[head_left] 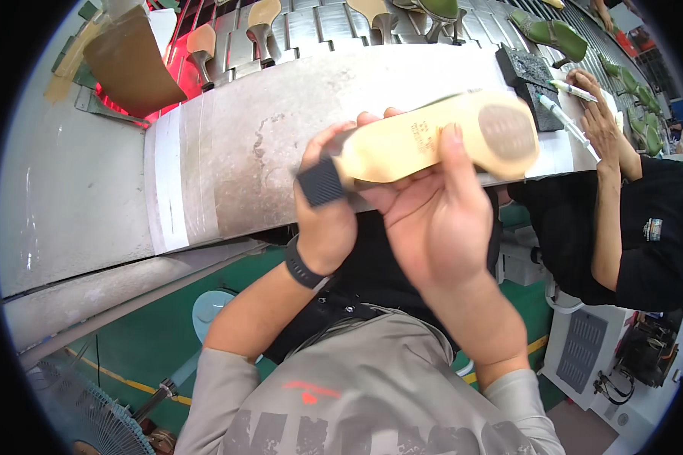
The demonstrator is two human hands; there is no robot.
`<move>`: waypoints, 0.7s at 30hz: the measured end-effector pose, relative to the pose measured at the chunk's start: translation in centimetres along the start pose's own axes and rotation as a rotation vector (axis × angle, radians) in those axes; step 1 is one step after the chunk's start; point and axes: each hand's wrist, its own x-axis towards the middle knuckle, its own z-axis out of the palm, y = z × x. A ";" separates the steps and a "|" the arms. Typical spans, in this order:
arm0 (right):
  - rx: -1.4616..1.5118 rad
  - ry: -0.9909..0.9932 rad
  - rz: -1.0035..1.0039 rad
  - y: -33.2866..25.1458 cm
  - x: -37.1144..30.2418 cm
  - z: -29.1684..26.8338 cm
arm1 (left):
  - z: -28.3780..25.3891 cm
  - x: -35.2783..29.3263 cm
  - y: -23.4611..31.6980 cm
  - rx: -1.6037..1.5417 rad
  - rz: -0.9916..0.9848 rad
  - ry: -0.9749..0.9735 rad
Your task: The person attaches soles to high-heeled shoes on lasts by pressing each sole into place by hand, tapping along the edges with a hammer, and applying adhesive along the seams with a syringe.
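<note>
Both my hands hold up a high-heeled shoe (pixel 398 152), its beige sole turned toward me. A brownish oval patch shows on the forefoot, and the dark ribbed heel tip points left. My left hand (pixel 326 227), with a black band at the wrist, is closed round the heel end; some of its fingertips show past the sole's far edge. Under the shoe lies my right hand (pixel 440 220), its thumb pressed on the middle of the sole and its fingers mostly hidden beneath. The upper is almost wholly hidden, apart from a thin green edge. The shoe is slightly blurred.
A worn pale work table (pixel 281 136) runs below the shoe. Behind it, a slatted metal conveyor (pixel 311 30) carries several shoes. A brown board (pixel 133 61) stands at far left. At right, a co-worker's hand (pixel 599 121) is near syringe-like tubes (pixel 565 121) and a dark block (pixel 527 72).
</note>
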 end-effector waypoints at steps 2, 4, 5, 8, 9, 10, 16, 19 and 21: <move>-0.008 0.049 -0.103 1.9 -1.8 1.1 | 0.3 1.6 0.0 -0.015 -0.003 -0.033; -0.378 0.015 -0.011 2.2 -4.1 1.9 | -0.6 3.7 0.8 0.124 0.032 0.042; -0.542 -0.109 -0.003 1.4 -5.8 1.9 | -1.5 4.7 2.2 0.285 0.116 -0.060; -0.450 -0.252 0.407 -2.8 -8.5 0.1 | -5.0 9.1 5.2 0.335 0.059 -0.288; -0.392 -0.229 0.416 -3.2 -7.7 -0.6 | -3.8 9.5 7.8 0.634 0.108 -0.390; -0.332 -0.216 0.430 -3.2 -6.5 -0.9 | -3.4 9.8 9.1 0.724 0.255 -0.554; -0.600 -0.173 0.488 -4.7 -1.8 2.0 | -2.5 9.4 8.5 0.725 0.268 -0.766; -0.502 -0.117 0.587 -5.5 -3.1 2.9 | -3.8 9.6 5.8 0.374 0.151 -0.636; -0.530 -0.112 0.550 -5.2 -3.2 3.7 | -4.1 10.2 5.8 0.367 0.085 -0.571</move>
